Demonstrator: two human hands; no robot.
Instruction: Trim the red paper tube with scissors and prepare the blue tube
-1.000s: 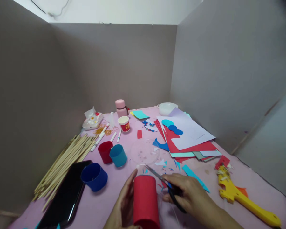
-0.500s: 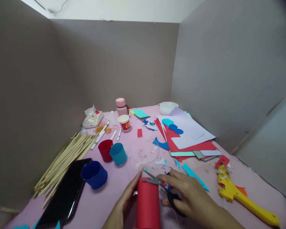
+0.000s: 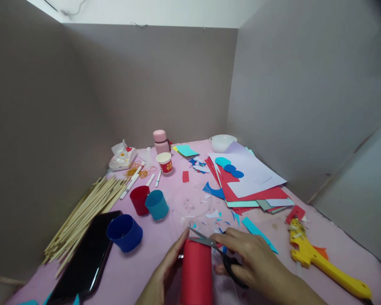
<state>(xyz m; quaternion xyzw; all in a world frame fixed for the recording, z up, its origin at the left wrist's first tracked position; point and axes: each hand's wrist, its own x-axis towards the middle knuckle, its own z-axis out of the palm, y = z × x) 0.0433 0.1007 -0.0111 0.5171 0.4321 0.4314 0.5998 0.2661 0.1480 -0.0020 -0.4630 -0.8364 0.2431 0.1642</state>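
A red paper tube lies lengthwise at the near edge of the pink table. My left hand grips its left side, thumb near the far rim. My right hand holds black-handled scissors; their blades are open at the tube's far rim, with the rim between them.
Left of the hands stand a dark blue paper ring, a teal ring and a red ring. A black phone, a heap of bamboo sticks, a stack of coloured paper and a yellow tool lie around.
The scissors moved left from beside the tube onto its far rim. My left hand slid slightly right with the tube.
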